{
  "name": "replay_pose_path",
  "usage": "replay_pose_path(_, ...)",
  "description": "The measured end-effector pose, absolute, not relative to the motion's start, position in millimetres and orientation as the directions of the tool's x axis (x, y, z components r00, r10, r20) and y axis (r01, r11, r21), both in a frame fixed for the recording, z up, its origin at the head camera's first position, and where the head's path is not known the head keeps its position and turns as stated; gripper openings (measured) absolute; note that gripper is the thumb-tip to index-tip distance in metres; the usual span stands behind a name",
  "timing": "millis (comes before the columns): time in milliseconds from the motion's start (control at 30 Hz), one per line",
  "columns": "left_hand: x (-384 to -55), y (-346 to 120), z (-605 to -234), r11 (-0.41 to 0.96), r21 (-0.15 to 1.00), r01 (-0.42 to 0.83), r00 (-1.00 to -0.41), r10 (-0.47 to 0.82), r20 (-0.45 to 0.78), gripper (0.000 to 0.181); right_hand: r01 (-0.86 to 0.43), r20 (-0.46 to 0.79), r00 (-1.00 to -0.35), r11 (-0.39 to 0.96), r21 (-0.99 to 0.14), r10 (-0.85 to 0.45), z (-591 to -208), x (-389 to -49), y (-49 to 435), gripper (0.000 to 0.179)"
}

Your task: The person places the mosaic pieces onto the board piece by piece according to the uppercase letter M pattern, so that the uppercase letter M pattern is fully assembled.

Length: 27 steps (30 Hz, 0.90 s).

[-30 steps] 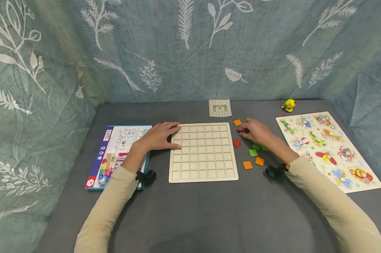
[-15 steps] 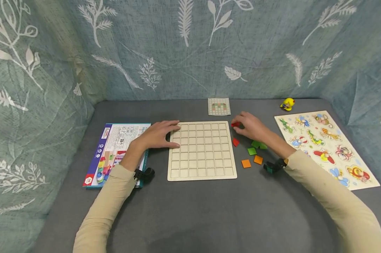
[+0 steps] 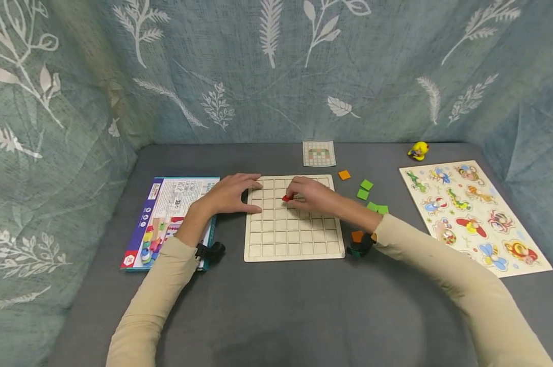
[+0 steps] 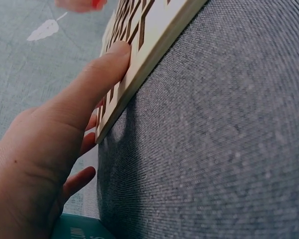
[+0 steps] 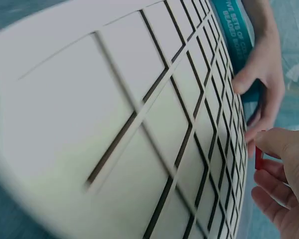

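Note:
A pale wooden grid board (image 3: pixel 281 237) lies at the middle of the table. My left hand (image 3: pixel 234 193) rests along its left edge with fingers spread; in the left wrist view the thumb (image 4: pixel 102 69) lies on top of the rim. Over the upper middle squares, my right hand (image 3: pixel 310 194) pinches a small red tile (image 3: pixel 286 199) between thumb and fingers. The right wrist view shows this red tile (image 5: pixel 259 158) edge-on at the fingertips, overlapping the board's far side.
Right of the board lie several green tiles (image 3: pixel 362 194) and orange tiles (image 3: pixel 344 175). A small pattern card (image 3: pixel 319 154) sits behind the board. An activity box (image 3: pixel 171 219) is at left, an insect puzzle board (image 3: pixel 474 214) at right. A yellow toy (image 3: pixel 418 151) stands behind it.
My right hand has moved left with the red tile, from beside the orange tile to over the board. The left hand has stayed at the board's left edge.

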<state>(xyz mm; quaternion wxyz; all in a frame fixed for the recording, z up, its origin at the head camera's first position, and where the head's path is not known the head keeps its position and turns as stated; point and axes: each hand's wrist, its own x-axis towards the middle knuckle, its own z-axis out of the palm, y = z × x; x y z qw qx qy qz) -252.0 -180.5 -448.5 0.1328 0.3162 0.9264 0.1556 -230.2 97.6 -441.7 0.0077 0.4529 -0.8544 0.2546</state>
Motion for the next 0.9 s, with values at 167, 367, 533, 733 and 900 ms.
replay_pose_path(167,-251.6,-179.7,-449.8,0.745,0.384,0.545,-0.761,0.632,-0.147,0.070,-0.803,0.250,-0.560,0.444,-0.398,-0.790,-446.3,-233.5,79.5,0.010)
replay_pose_path(367,-251.4,-181.5,-446.7,0.746,0.377,0.549,-0.754,0.636,-0.161,0.070,-0.821,0.241,-0.534,0.429,-0.376,-0.810,-447.2,-237.3,67.1,0.010)
replay_pose_path(533,-252.1,-180.5,-444.2,0.737,0.382,0.558,-0.750,0.645,-0.150,0.068,-0.826,0.253,-0.534,0.434,-0.359,-0.807,-449.1,-239.0,63.0,0.008)
replay_pose_path(733,-251.9,-180.9,-444.7,0.734,0.390,0.556,-0.750,0.645,-0.147,0.066,-0.822,0.247,-0.532,0.424,-0.380,-0.810,-452.2,-237.8,59.0,0.009)
replay_pose_path(900,-250.1,-181.9,-445.7,0.736,0.386,0.556,-0.753,0.643,-0.140,0.066,-0.844,0.276,-0.506,0.402,-0.356,-0.818,-455.8,-237.0,54.3,0.009)
